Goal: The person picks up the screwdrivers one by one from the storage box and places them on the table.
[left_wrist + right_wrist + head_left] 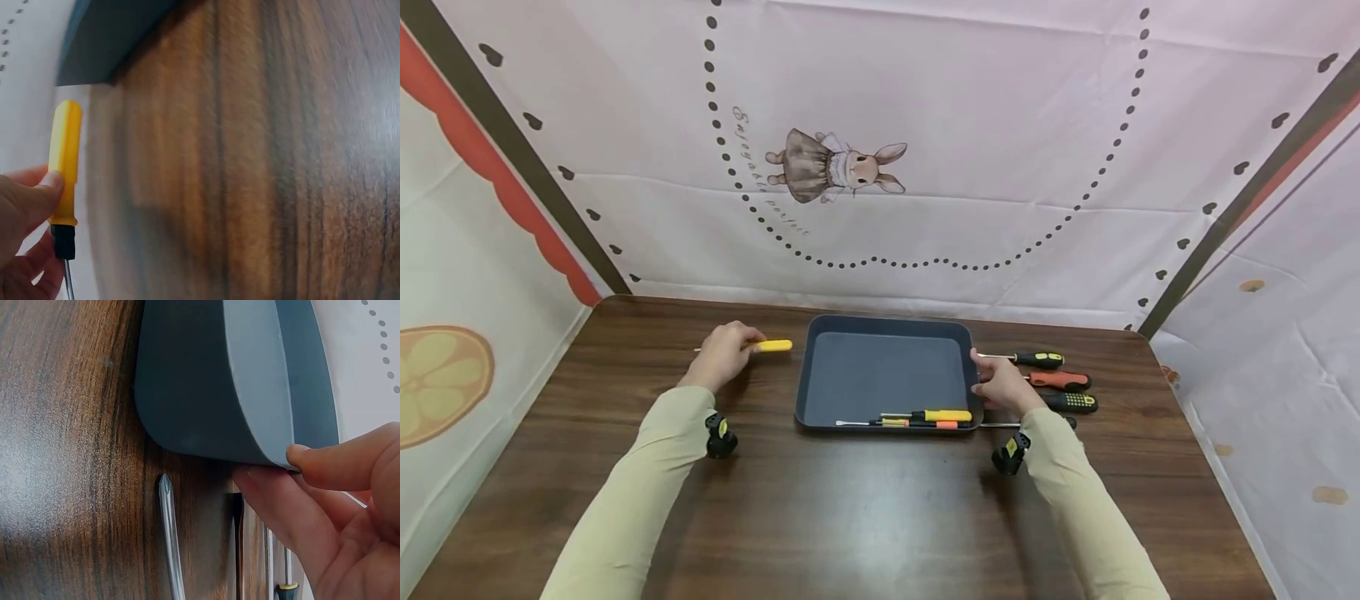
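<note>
My left hand (724,354) pinches a yellow-handled screwdriver (65,144) left of the tray, its handle pointing toward the tray and its thin metal shaft pointing away to the left. The dark grey tray (887,367) lies in the middle of the table. At its right rim my right hand (1002,385) grips the edge, thumb on top of the rim and fingers beneath, as the right wrist view shows. Along the tray's near side lie a yellow-and-black screwdriver (947,415) and another one with an orange handle end (951,425).
Right of the tray lie several screwdrivers: a black-and-yellow one (1039,360), a red-handled one (1062,381) and a black one with yellow dots (1075,402). Another shaft (169,537) lies nearest the front. A printed cloth (970,150) hangs behind the wooden table (850,517).
</note>
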The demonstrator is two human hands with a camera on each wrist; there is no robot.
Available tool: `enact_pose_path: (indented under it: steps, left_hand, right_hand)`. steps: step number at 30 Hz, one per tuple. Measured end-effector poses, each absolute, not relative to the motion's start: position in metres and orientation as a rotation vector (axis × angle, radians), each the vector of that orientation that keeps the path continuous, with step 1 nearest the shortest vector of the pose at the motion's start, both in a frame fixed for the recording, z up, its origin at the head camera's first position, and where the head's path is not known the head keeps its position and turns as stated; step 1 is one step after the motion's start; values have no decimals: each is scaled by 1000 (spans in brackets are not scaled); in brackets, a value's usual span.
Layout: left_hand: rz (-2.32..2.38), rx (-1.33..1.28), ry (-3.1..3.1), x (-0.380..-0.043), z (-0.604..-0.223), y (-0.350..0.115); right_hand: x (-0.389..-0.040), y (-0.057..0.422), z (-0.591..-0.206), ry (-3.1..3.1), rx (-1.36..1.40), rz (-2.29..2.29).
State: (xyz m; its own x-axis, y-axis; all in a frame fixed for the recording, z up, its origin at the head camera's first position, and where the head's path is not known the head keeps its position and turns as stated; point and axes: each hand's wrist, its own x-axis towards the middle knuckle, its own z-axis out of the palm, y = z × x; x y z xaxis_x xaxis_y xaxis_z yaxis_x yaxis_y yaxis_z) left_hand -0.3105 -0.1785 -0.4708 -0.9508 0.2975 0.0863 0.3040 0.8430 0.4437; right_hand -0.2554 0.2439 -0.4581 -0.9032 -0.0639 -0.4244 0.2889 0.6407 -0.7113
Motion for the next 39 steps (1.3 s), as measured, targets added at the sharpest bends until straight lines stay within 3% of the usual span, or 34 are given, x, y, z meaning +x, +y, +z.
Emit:
enact_pose_path:
  steps: [10, 39]
  left_hand:
    - [-690, -557, -2997, -327, -493, -168]
    - [-748, -551, -3053, -338, -498, -168]
  right_hand:
    - [-254, 245, -459, 2441, 196, -1167]
    - [-253, 244, -458, 2453, 192, -1191]
